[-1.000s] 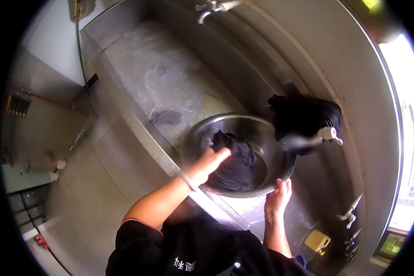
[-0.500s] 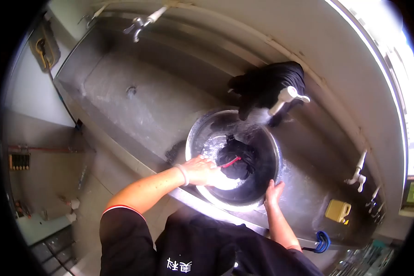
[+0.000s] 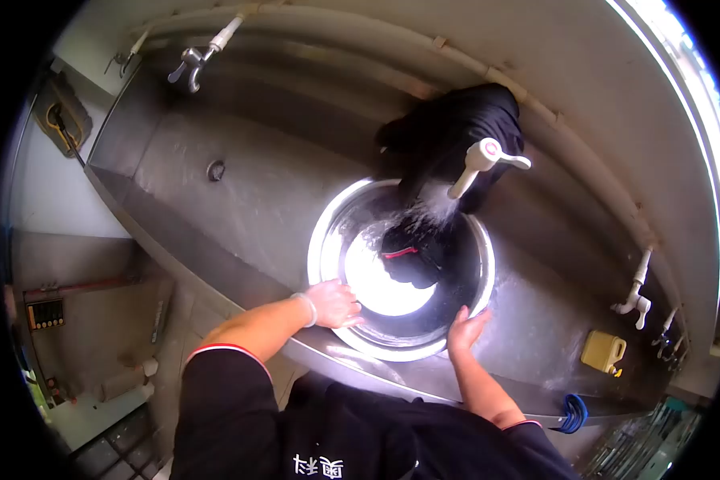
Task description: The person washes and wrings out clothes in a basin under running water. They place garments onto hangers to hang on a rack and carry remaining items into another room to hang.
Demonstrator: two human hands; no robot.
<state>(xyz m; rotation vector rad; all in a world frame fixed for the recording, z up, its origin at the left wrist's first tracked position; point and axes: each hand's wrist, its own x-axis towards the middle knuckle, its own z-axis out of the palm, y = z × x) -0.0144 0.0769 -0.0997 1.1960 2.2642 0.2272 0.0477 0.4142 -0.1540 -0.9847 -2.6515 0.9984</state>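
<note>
At the bottom of the frame is the person's dark shirt (image 3: 392,440). Just above it the hands are apart, one on each side of a round metal basin (image 3: 322,248) at centre: the left hand (image 3: 336,304) lies over the near left rim, whether clamped I cannot tell; the right hand (image 3: 468,330) holds the lower right rim. Inside the basin sits a bunched dark cloth (image 3: 412,260) with a red stripe, beside bright glare. At lower right stand a blue coil (image 3: 574,414) and a yellow jug (image 3: 602,352). Beyond the basin a white-handled tap (image 3: 480,160) runs water into it; behind that hangs a dark garment (image 3: 464,116). A drain (image 3: 216,170) and another tap (image 3: 196,62) show at upper left.
</note>
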